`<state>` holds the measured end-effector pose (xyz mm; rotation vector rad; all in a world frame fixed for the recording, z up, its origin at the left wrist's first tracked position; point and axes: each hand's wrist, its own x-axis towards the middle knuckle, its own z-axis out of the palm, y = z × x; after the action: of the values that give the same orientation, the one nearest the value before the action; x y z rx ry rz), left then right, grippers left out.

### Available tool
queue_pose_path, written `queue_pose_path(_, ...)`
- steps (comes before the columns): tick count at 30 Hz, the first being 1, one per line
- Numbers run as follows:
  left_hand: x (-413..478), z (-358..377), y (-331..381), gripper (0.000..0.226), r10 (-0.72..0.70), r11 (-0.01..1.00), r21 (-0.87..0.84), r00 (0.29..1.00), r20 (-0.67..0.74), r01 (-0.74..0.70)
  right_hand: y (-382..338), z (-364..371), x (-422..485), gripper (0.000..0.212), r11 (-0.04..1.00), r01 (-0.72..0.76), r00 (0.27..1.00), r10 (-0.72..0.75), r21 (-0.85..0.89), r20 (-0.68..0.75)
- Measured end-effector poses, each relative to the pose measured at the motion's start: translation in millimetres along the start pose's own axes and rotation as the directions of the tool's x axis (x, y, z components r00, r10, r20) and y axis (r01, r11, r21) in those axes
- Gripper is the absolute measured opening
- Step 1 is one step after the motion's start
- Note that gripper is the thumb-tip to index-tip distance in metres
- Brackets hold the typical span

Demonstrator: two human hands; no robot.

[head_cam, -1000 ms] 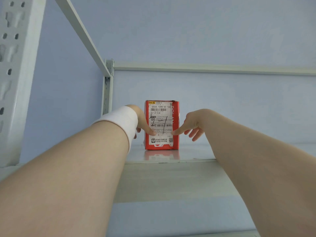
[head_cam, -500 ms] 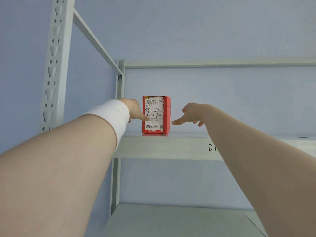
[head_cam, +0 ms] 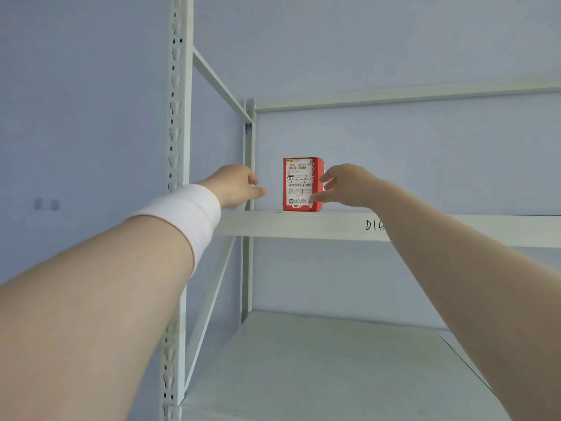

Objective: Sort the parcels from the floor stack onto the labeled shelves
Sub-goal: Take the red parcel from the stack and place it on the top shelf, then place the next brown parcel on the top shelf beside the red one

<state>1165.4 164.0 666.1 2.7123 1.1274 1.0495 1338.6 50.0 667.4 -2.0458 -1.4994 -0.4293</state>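
As parcel stands, right hand beside

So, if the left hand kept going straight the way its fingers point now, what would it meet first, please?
Probably the red parcel. The left hand points right along the shelf, with a clear gap between them. Depth is unclear, so it might pass in front of the parcel.
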Motion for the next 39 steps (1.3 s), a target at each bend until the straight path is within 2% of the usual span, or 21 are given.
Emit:
queue_pose_path(3, -32, 4, -15, 0.042, 0.037, 0.999, 0.01, 0.998, -0.053, -0.036, -20, 23, -20, 0.052, 0.997, 0.062, 0.998, -0.061, 0.042, -0.01)
queue_pose_path(6, -77, 7, -32, 0.04, 0.011, 0.995, 0.098, 0.999, -0.039, -0.008, -40, 50, -45, 0.048, 0.989, 0.142, 0.989, -0.143, 0.033, 0.032)
queue_pose_path(13, -183, 14, -74, 0.041, -0.143, 0.941, 0.318, 0.988, 0.061, 0.116, -70, 106, -109, 0.043, 0.963, 0.233, 0.96, -0.249, 0.136, 0.124)
queue_pose_path(16, -237, 25, -85, 0.04, -0.248, 0.914, 0.352, 0.965, 0.089, 0.203, -79, 131, -146, 0.043, 0.951, 0.26, 0.941, -0.289, 0.168, 0.178)
queue_pose_path(20, -316, 57, -88, 0.04, -0.395, 0.871, 0.362, 0.912, 0.112, 0.333, -78, 173, -214, 0.041, 0.921, 0.327, 0.888, -0.376, 0.211, 0.267)
queue_pose_path(24, -411, 103, -78, 0.04, -0.507, 0.828, 0.366, 0.846, 0.164, 0.425, -67, 226, -295, 0.04, 0.887, 0.384, 0.796, -0.458, 0.256, 0.396)
queue_pose_path(29, -540, 146, -53, 0.034, -0.655, 0.749, 0.342, 0.711, 0.256, 0.568, -53, 271, -414, 0.038, 0.872, 0.384, 0.655, -0.49, 0.305, 0.575)
queue_pose_path(35, -695, 181, -18, 0.036, -0.829, 0.542, 0.293, 0.444, 0.341, 0.787, -31, 297, -571, 0.041, 0.865, 0.374, 0.446, -0.485, 0.336, 0.752)
queue_pose_path(39, -802, 203, 25, 0.037, -0.87, 0.388, 0.273, 0.252, 0.424, 0.88, -16, 298, -684, 0.042, 0.856, 0.402, 0.262, -0.447, 0.324, 0.855)
